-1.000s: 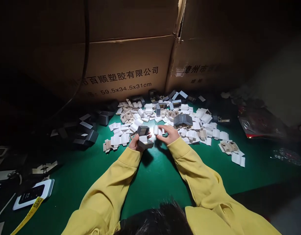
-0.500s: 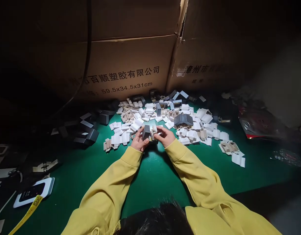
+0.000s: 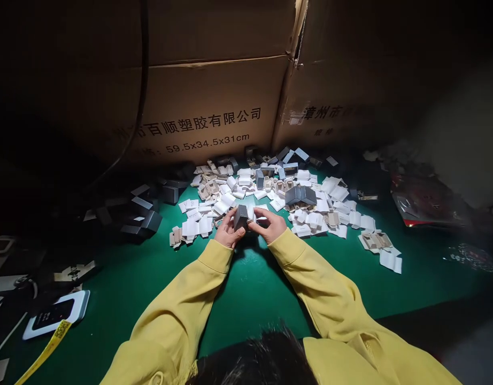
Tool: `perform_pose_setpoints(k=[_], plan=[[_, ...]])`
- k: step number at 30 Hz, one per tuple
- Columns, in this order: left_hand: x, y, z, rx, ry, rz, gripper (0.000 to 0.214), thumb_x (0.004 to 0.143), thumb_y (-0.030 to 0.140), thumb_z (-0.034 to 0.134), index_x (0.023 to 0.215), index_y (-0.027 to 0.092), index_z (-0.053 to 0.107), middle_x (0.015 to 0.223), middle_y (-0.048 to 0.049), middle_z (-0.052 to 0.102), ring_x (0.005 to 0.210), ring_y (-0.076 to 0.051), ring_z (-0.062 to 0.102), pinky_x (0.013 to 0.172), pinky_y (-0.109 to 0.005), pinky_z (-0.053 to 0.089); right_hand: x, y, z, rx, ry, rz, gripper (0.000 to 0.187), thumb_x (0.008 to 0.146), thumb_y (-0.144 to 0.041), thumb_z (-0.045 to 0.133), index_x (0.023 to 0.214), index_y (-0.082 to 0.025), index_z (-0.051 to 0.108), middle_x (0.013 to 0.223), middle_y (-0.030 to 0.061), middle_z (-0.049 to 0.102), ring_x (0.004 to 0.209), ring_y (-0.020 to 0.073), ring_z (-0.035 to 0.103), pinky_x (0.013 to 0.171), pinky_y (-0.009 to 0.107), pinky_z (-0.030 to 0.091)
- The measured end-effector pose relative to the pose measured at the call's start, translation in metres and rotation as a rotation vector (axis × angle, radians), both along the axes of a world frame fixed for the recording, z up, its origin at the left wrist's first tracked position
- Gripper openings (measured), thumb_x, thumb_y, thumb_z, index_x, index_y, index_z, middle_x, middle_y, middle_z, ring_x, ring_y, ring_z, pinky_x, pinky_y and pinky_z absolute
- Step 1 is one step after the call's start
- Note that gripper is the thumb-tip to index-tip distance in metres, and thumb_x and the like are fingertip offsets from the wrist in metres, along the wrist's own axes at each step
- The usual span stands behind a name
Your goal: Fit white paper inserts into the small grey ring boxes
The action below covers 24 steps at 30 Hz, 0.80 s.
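My left hand is closed around a small dark grey box, raised just above the green table. Thumb and fingers grip its two sides. My right hand pinches a small white piece pressed up against the right side of the box. Whether that piece is folded paper or a card insert is too small to tell. Just beyond both hands lies a wide heap of white folded papers. Beige card inserts are mixed into it, and an open dark box rests on top.
Big cardboard cartons stand behind the heap. More dark boxes lie at left. A white device with a black panel and a yellow strap sit at front left. Clear plastic bags lie at right.
The dark box was held open, with its lower part showing under my right fingers; that part no longer shows. My right hand has shifted slightly left with the white piece, closer against the box.
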State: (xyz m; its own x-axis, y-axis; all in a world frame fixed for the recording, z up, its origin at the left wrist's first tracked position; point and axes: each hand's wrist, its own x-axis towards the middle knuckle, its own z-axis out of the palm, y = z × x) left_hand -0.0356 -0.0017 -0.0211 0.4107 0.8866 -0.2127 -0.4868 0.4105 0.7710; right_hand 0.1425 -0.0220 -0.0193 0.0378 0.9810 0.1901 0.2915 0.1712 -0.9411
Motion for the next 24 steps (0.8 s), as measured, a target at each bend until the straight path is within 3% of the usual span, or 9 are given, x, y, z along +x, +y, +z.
perform_pose_setpoints(k=[4, 7, 13, 19, 24], plan=[[0.003, -0.003, -0.002, 0.101, 0.098, 0.061, 0.074, 0.061, 0.031, 0.09, 0.13, 0.028, 0.062, 0.099, -0.0024, 0.07, 0.082, -0.017, 0.066, 0.071, -0.026, 0.053, 0.004, 0.0, 0.009, 0.078, -0.145, 0.06, 0.042, 0.077, -0.038, 0.074, 0.115, -0.021, 0.071, 0.103, 0.0089, 0.074, 0.094, 0.0228, 0.069, 0.088, 0.041, 0.059], [0.004, -0.003, -0.002, 0.118, 0.12, 0.063, 0.071, 0.061, 0.034, 0.09, 0.128, 0.028, 0.064, 0.106, -0.005, 0.07, 0.087, -0.019, 0.066, 0.074, -0.028, 0.054, 0.014, 0.002, 0.014, 0.135, -0.279, 0.138, 0.038, 0.078, -0.038, 0.074, 0.113, -0.023, 0.072, 0.1, 0.0076, 0.075, 0.093, 0.0241, 0.068, 0.088, 0.043, 0.058], [0.004, -0.003, -0.002, 0.102, 0.118, 0.047, 0.072, 0.061, 0.036, 0.09, 0.128, 0.029, 0.065, 0.114, -0.0062, 0.068, 0.095, -0.02, 0.065, 0.075, -0.027, 0.054, 0.022, 0.008, 0.001, 0.242, -0.52, 0.228, 0.04, 0.084, -0.041, 0.071, 0.119, -0.022, 0.071, 0.109, 0.0117, 0.073, 0.1, 0.0286, 0.064, 0.092, 0.048, 0.055], [0.003, -0.002, -0.003, 0.043, 0.062, 0.075, 0.074, 0.063, 0.033, 0.089, 0.131, 0.024, 0.062, 0.136, -0.0085, 0.06, 0.116, -0.025, 0.06, 0.08, -0.028, 0.054, 0.013, 0.004, -0.015, 0.193, -0.794, 0.221, 0.055, 0.085, -0.046, 0.07, 0.136, -0.027, 0.06, 0.133, 0.0108, 0.064, 0.11, 0.0338, 0.058, 0.087, 0.052, 0.056], [0.003, -0.001, -0.001, 0.037, 0.033, 0.044, 0.067, 0.065, 0.032, 0.088, 0.127, 0.025, 0.064, 0.137, -0.0075, 0.06, 0.119, -0.025, 0.058, 0.084, -0.029, 0.055, 0.011, 0.002, -0.016, 0.163, -0.824, 0.239, 0.06, 0.085, -0.047, 0.07, 0.139, -0.025, 0.056, 0.138, 0.012, 0.06, 0.116, 0.0349, 0.058, 0.088, 0.053, 0.056]])
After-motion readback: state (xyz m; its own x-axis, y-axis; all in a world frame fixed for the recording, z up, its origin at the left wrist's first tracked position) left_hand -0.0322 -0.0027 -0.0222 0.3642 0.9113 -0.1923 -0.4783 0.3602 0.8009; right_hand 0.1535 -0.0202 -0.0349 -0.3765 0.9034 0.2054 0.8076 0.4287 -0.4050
